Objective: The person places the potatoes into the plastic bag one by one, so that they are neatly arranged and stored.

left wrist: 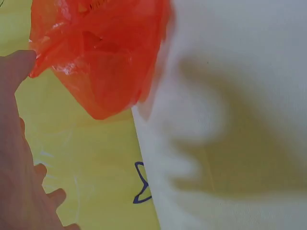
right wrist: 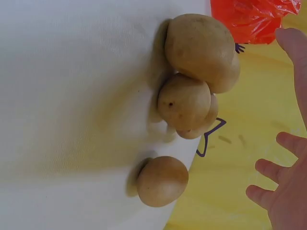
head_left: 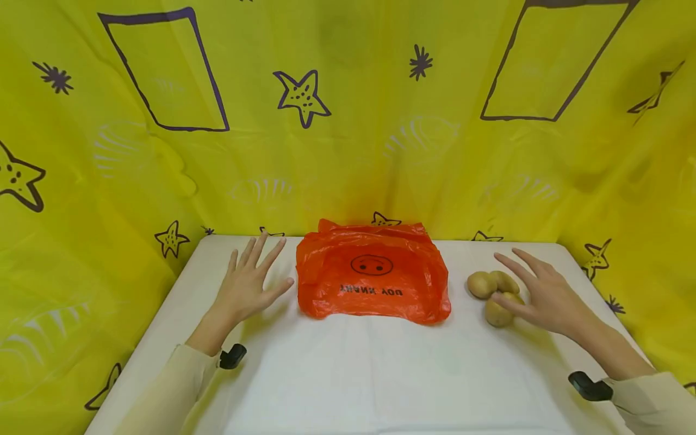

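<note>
A red plastic bag point(head_left: 375, 302) printed with a pig snout and "THANK YOU", upside down in the head view, lies crumpled at the middle of the white table. My left hand point(head_left: 244, 290) hovers to its left, fingers spread and holding nothing. In the left wrist view the thumb point(left wrist: 19, 67) overlaps the edge of the bag. At the right, several potatoes lie grouped on the table, among them a large one point(right wrist: 199, 48) and a lone one point(right wrist: 163, 181) in the right wrist view. Over them my right hand point(head_left: 551, 302) is held with extended fingers, partly hiding the group.
A white cloth covers the table point(head_left: 337, 380). Yellow curtains point(head_left: 348, 157) with starfish and shell drawings enclose its back and both sides. A small black device sits at each wrist, one on the left point(head_left: 233, 356) and one on the right point(head_left: 589, 386).
</note>
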Demonstrator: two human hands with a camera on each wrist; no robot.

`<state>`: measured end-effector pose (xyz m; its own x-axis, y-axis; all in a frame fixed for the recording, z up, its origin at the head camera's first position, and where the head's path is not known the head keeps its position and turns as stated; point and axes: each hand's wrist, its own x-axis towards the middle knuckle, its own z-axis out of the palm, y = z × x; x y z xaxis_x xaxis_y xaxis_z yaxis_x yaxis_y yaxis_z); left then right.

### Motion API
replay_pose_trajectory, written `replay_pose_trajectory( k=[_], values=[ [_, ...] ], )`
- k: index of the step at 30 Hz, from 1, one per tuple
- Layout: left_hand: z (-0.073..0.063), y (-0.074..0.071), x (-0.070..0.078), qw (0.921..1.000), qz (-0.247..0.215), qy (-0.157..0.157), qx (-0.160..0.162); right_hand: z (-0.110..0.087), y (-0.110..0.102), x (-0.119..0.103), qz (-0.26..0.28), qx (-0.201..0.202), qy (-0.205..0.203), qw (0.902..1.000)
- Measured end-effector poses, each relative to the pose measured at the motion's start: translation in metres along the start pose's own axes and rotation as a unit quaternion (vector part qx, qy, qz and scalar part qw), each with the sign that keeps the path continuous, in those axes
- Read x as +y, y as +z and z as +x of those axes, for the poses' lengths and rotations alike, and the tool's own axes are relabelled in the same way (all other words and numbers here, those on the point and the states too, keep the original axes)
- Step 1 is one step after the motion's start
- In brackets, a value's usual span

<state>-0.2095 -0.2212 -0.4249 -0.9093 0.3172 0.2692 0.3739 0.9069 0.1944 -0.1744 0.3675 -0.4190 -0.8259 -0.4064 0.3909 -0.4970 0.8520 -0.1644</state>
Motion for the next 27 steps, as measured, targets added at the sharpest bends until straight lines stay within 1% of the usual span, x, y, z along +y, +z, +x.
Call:
replay_pose_trajectory(
  k=[2,4,7,15,20,23,27],
  values=[
    [-0.001,0.001,0.004,0.9998,-0.018,0.008,0.001,-0.002,-0.002,0.002,0.001,-0.007,0.008,0.9999],
    [-0.001,0.001,0.007,0.9992,-0.033,0.021,0.01,-0.004,-0.003,0.003,0.004,-0.012,0.016,0.9998],
    [-0.002,0.003,0.011,0.9977,-0.056,0.035,0.017,-0.006,-0.005,0.006,0.015,-0.014,0.023,0.9995],
    [-0.004,0.007,0.022,0.9932,-0.111,0.035,0.007,-0.012,-0.005,0.012,0.039,-0.014,0.031,0.9986],
    [-0.006,0.01,0.029,0.9886,-0.146,0.039,0.003,-0.017,-0.007,0.017,0.035,-0.019,0.041,0.9984],
    [-0.006,0.013,0.032,0.985,-0.167,0.041,0.003,-0.02,-0.008,0.022,0.026,-0.03,0.052,0.9979],
    [-0.005,0.02,0.034,0.9782,-0.2,0.056,0.008,-0.025,-0.008,0.029,0.023,-0.033,0.057,0.9976]
  ],
)
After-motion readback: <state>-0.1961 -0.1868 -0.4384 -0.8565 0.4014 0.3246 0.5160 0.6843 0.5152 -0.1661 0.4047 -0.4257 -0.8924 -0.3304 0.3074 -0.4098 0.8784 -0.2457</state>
